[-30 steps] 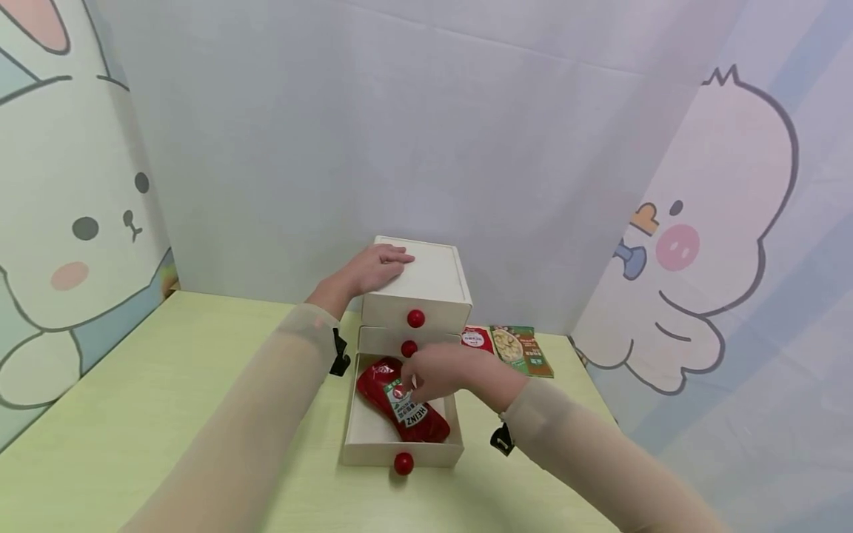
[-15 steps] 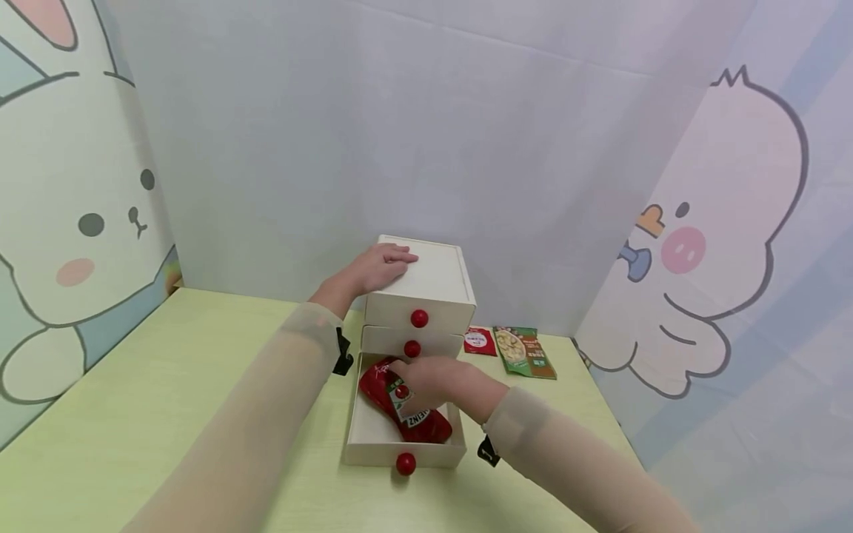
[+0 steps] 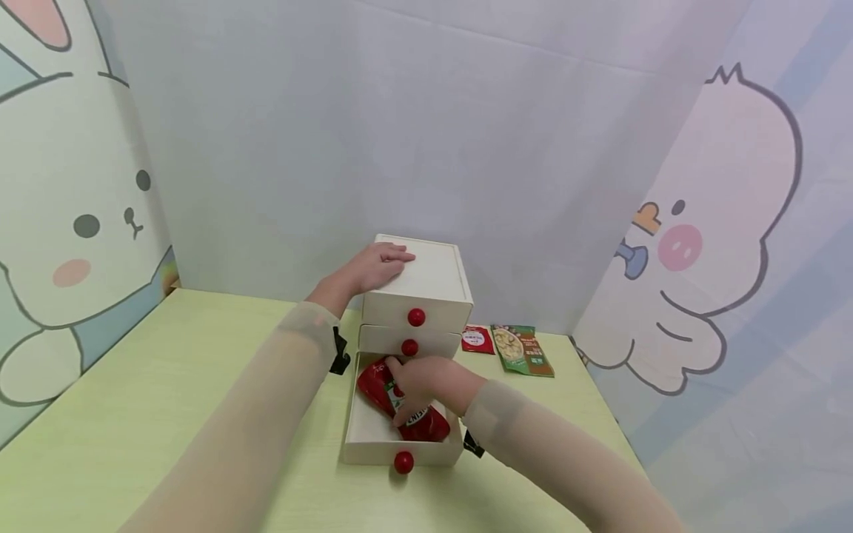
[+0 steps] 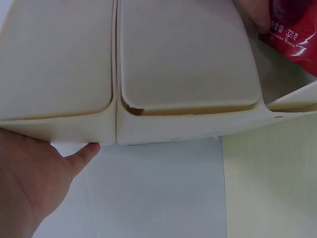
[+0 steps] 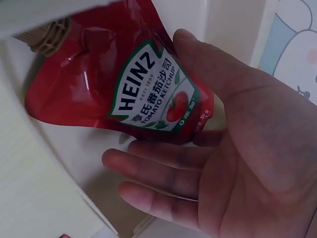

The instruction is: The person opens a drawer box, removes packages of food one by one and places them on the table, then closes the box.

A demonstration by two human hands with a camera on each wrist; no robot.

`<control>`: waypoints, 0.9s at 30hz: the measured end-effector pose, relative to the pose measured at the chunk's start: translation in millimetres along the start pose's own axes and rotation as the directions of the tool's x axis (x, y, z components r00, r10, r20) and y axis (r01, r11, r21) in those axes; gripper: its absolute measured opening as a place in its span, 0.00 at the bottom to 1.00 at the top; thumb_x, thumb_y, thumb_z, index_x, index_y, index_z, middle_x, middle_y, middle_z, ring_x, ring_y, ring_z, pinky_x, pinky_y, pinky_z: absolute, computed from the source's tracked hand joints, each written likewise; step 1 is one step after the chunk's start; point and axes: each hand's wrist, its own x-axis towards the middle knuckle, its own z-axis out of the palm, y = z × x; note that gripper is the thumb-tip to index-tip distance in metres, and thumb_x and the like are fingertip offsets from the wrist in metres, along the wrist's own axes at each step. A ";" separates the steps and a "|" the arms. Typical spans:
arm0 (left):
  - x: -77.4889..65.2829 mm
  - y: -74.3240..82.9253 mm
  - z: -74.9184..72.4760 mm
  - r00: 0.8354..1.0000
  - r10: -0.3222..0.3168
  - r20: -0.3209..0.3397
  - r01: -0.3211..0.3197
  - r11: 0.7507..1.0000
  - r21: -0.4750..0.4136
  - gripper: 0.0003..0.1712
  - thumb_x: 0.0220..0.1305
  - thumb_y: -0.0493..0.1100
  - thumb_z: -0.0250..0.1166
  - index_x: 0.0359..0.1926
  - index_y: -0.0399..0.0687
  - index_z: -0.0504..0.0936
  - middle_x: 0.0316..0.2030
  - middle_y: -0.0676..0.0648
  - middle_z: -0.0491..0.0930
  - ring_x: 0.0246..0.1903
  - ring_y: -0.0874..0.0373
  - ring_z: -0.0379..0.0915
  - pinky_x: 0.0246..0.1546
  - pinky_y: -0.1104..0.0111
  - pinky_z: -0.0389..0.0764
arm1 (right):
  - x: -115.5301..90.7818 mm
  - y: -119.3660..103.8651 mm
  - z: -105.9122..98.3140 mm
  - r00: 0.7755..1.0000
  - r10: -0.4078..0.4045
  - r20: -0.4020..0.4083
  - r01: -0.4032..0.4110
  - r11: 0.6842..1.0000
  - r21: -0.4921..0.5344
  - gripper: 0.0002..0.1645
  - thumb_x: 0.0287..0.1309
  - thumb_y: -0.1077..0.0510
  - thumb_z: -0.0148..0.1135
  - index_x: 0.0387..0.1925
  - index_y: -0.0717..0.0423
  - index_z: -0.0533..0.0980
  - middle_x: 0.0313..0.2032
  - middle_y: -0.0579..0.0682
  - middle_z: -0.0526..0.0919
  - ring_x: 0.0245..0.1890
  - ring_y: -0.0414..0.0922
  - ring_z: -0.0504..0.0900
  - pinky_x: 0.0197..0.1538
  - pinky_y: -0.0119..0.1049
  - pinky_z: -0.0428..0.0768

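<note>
My left hand (image 3: 375,269) rests on the top of a white drawer cabinet (image 3: 433,270). In the left wrist view its thumb (image 4: 85,157) lies along the cabinet's side edge. The cabinet's bottom drawer (image 3: 373,453) is pulled out, with a red Heinz ketchup pouch (image 5: 84,84) lying slanted inside. Over the pouch, my right hand (image 3: 426,383) reaches down into the drawer. In the right wrist view its thumb (image 5: 193,47) lies at one edge of the pouch, while the fingers (image 5: 158,171) extend loosely along the opposite edge, not curled round it.
Red knobs mark the drawer fronts, such as the bottom knob (image 3: 403,463). Right of the cabinet, a small red packet (image 3: 477,340) and a green-brown food packet (image 3: 523,350) lie on the pale table (image 3: 220,370). A grey curtain (image 3: 426,133) hangs close behind.
The right hand has lowered from above the pouch until its thumb and fingers straddle it. My left hand stays on the cabinet top, and the pouch looks unmoved in the drawer.
</note>
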 end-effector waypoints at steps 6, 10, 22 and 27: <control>0.4 -3.4 1.5 1.000 -0.016 -0.005 0.016 1.000 0.001 0.29 0.84 0.50 0.48 0.77 0.53 0.79 0.85 0.46 0.64 0.88 0.44 0.48 0.88 0.44 0.51 | 4.2 -5.8 -0.4 0.999 0.035 0.028 -0.034 0.999 -0.039 0.76 0.54 0.18 0.74 0.89 0.45 0.48 0.75 0.46 0.78 0.51 0.41 0.81 0.74 0.46 0.81; 0.7 -4.4 1.6 1.000 -0.016 -0.006 0.016 1.000 -0.003 0.29 0.84 0.50 0.48 0.77 0.54 0.79 0.85 0.47 0.63 0.88 0.44 0.48 0.88 0.43 0.51 | 7.2 -8.1 3.2 0.997 0.070 0.025 -0.068 0.996 -0.049 0.79 0.50 0.14 0.71 0.90 0.42 0.47 0.78 0.46 0.74 0.63 0.43 0.78 0.79 0.49 0.76; 1.3 -2.7 -0.2 1.000 -0.015 -0.005 0.015 1.000 0.001 0.29 0.84 0.51 0.49 0.76 0.54 0.80 0.85 0.47 0.64 0.88 0.44 0.48 0.88 0.43 0.51 | 14.4 -8.3 14.4 0.991 0.120 0.052 -0.127 0.978 0.164 0.80 0.51 0.24 0.81 0.91 0.40 0.43 0.65 0.46 0.82 0.57 0.44 0.79 0.74 0.47 0.81; 1.6 -2.2 0.1 1.000 -0.012 -0.004 0.012 1.000 -0.009 0.28 0.84 0.50 0.49 0.76 0.53 0.80 0.85 0.47 0.64 0.88 0.44 0.48 0.88 0.44 0.51 | 15.3 -5.5 18.1 0.993 0.117 0.018 -0.118 0.961 0.248 0.76 0.55 0.30 0.81 0.90 0.41 0.44 0.53 0.47 0.85 0.48 0.43 0.81 0.71 0.44 0.83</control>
